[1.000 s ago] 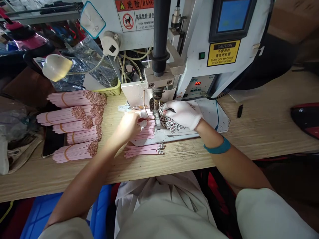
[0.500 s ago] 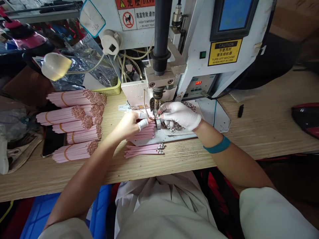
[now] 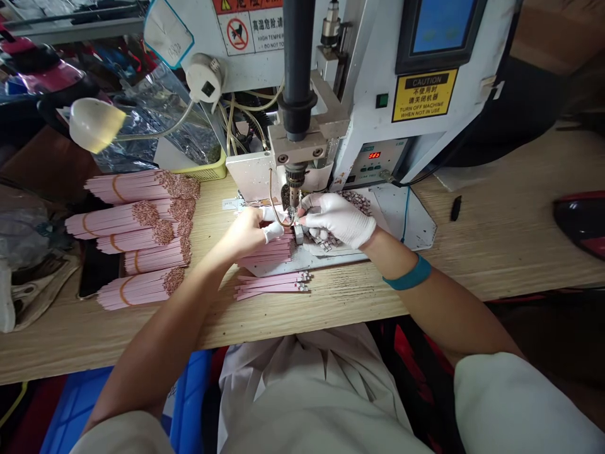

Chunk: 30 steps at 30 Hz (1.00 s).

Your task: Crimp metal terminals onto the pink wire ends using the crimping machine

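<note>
My left hand (image 3: 248, 233), with white covers on its fingertips, is closed in a pinch on a pink wire just left of the soldering tip (image 3: 293, 184). Under it lies a layer of loose pink wires (image 3: 269, 251). From the right, my white-gloved right hand (image 3: 338, 219) reaches to the small metal block (image 3: 299, 235) below the tip. Its thumb and forefinger pinch a small metal part, mostly hidden by the fingers. A pile of small silver-and-white parts (image 3: 357, 202) surrounds that hand. Nearer me, several pink wires with parts on their ends (image 3: 271, 285) rest on the table.
Rubber-banded bundles of pink wires (image 3: 137, 252) are stacked at left, beside a black phone-like slab (image 3: 97, 268). The white soldering machine (image 3: 368, 126) stands behind, bearing a high-temperature warning. A lamp (image 3: 94, 125) and yellow basket (image 3: 208, 169) sit back left.
My right hand has moved left from the pile of parts to the soldering tip, its fingers closing on a small part. My left hand stays nearly in place. The red display reading has changed.
</note>
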Each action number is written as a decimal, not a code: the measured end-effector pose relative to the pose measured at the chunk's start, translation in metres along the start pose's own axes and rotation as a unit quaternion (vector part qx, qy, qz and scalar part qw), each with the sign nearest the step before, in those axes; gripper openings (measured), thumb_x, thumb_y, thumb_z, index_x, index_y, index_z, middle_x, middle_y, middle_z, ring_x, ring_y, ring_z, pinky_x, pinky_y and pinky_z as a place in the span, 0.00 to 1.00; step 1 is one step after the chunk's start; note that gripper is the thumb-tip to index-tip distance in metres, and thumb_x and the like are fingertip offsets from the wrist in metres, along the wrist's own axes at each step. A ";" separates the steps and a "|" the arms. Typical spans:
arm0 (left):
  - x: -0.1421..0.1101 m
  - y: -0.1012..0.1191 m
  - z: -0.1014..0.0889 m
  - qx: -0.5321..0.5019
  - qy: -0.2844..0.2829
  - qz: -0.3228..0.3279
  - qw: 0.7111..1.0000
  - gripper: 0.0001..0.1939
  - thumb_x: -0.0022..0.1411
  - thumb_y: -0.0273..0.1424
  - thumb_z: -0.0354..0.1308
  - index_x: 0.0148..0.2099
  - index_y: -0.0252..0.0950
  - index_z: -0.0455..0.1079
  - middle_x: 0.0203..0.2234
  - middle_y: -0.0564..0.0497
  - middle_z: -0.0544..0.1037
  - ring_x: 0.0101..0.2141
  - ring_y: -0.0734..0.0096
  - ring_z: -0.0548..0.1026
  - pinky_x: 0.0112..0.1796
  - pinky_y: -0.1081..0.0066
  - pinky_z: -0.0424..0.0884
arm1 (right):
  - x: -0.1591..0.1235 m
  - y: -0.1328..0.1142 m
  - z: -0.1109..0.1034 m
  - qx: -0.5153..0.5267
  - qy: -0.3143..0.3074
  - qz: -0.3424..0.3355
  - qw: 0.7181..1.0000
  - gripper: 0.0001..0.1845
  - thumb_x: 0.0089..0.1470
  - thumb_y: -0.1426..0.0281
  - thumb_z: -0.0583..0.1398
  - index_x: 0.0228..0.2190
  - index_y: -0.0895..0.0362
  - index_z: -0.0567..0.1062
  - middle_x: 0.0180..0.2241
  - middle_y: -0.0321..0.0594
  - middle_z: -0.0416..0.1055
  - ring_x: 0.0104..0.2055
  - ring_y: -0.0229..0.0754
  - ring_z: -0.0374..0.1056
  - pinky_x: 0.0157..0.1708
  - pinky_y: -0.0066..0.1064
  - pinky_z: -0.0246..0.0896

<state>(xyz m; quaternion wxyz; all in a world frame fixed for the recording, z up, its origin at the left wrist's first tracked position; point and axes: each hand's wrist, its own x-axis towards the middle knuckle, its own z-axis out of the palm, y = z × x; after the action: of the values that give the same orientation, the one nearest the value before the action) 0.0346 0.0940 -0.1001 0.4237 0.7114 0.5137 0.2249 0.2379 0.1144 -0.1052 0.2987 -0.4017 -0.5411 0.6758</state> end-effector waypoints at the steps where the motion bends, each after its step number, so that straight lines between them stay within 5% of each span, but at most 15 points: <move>1: 0.000 0.000 0.000 -0.005 -0.002 -0.001 1.000 0.04 0.49 0.27 0.53 0.26 0.32 0.67 0.22 0.55 0.67 0.25 0.76 0.62 0.28 0.74 0.58 | 0.000 0.000 0.000 -0.001 -0.002 0.000 1.000 0.07 0.50 0.81 0.61 0.29 0.59 0.68 0.17 0.29 0.63 0.13 0.27 0.56 0.09 0.18 0.51; 6: 0.000 0.002 -0.001 0.007 -0.001 -0.008 1.000 0.06 0.48 0.28 0.53 0.23 0.34 0.61 0.18 0.57 0.62 0.22 0.78 0.58 0.25 0.74 0.52 | 0.001 0.000 -0.001 -0.017 0.003 0.006 1.000 0.07 0.50 0.81 0.60 0.29 0.59 0.68 0.18 0.31 0.64 0.14 0.28 0.58 0.09 0.18 0.52; 14: 0.002 0.003 -0.003 0.021 -0.001 0.009 1.000 0.07 0.49 0.32 0.55 0.26 0.33 0.68 0.22 0.54 0.70 0.25 0.74 0.65 0.28 0.73 0.60 | 0.004 0.003 -0.003 -0.020 0.005 0.006 1.000 0.07 0.49 0.81 0.60 0.29 0.59 0.68 0.20 0.33 0.65 0.16 0.30 0.60 0.10 0.19 0.52; 25: 0.003 0.003 -0.004 0.011 -0.009 -0.013 1.000 0.06 0.50 0.29 0.55 0.27 0.32 0.70 0.21 0.55 0.68 0.24 0.76 0.62 0.26 0.75 0.57 | 0.001 0.000 -0.002 -0.018 -0.012 0.002 1.000 0.08 0.49 0.79 0.62 0.29 0.58 0.66 0.20 0.31 0.63 0.16 0.29 0.58 0.11 0.20 0.51; 30: -0.010 0.011 -0.010 0.056 -0.016 0.008 0.998 0.08 0.52 0.32 0.58 0.27 0.32 0.72 0.24 0.51 0.74 0.26 0.72 0.68 0.27 0.74 0.63 | -0.004 -0.011 -0.025 -0.170 0.043 -0.061 0.983 0.06 0.50 0.74 0.61 0.33 0.59 0.71 0.24 0.36 0.68 0.20 0.33 0.63 0.15 0.25 0.55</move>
<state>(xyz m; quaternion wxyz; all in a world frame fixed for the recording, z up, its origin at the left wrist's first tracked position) 0.0297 0.0868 -0.0843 0.3898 0.7415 0.5130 0.1875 0.2608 0.1256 -0.0960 0.2896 -0.4417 -0.6579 0.5369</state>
